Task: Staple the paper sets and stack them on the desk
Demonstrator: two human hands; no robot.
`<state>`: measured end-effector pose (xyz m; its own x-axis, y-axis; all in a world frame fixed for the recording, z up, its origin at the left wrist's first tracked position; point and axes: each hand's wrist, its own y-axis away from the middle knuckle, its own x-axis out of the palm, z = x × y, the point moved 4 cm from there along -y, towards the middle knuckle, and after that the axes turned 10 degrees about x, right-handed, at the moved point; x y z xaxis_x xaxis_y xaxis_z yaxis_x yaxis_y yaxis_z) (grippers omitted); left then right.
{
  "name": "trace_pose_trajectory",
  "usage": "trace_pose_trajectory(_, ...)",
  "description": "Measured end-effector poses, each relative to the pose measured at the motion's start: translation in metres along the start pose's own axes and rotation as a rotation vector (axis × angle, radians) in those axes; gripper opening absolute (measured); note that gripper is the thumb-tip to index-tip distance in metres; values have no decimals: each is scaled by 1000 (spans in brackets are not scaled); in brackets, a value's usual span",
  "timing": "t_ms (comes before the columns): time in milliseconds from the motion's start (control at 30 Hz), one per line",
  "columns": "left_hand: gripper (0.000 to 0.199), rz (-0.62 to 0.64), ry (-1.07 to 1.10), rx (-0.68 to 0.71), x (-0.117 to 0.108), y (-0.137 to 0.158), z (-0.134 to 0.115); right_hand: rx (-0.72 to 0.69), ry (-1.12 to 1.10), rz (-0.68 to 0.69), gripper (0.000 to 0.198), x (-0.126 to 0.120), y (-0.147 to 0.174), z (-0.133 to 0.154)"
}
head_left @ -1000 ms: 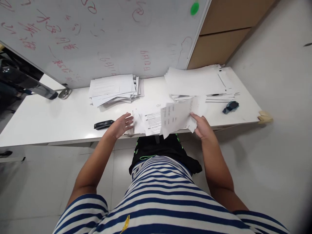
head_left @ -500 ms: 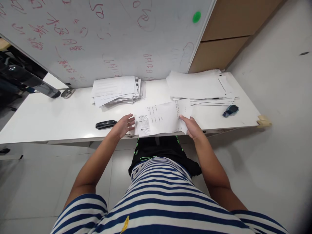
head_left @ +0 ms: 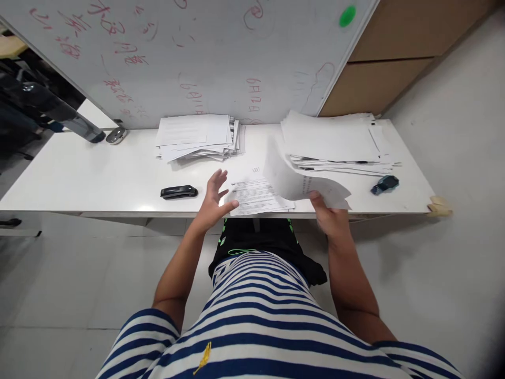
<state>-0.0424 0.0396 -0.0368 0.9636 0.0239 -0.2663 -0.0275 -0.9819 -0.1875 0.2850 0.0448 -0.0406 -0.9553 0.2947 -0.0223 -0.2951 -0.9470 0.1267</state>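
Note:
My right hand grips a printed sheet of paper by its near right edge, thumb on top. That sheet is lifted and curls over to the left, its far end blurred. Below it a page of dense printed text lies at the table's front edge, partly covered by the raised sheet. My left hand hovers at the text page's left side, fingers spread and holding nothing. A black stapler rests on the table to the left of that hand.
Two paper stacks, a left one and a right one, sit along the whiteboard. A dark blue object lies at the right, a computer mouse at the far left. Cardboard boxes stand behind the white table.
My right hand has raised the top sheet and moved right, uncovering the text page beneath. My left hand has come away from the papers' left edge, thumb now spread out. The view has shifted slightly.

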Motion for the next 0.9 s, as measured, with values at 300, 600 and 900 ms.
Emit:
trace_pose_trajectory(300,54,-74,172,-21,19,-21,21,21,69,117,47,46,-13,-14)
trace_pose_trajectory(600,37,-340,206,73,32,-7,20,-218,70,158,33,52,-13,-8)
trace_pose_trajectory(900,56,-106,186,-65,31,-22,40,-100,1,171,48,61,-30,-40)
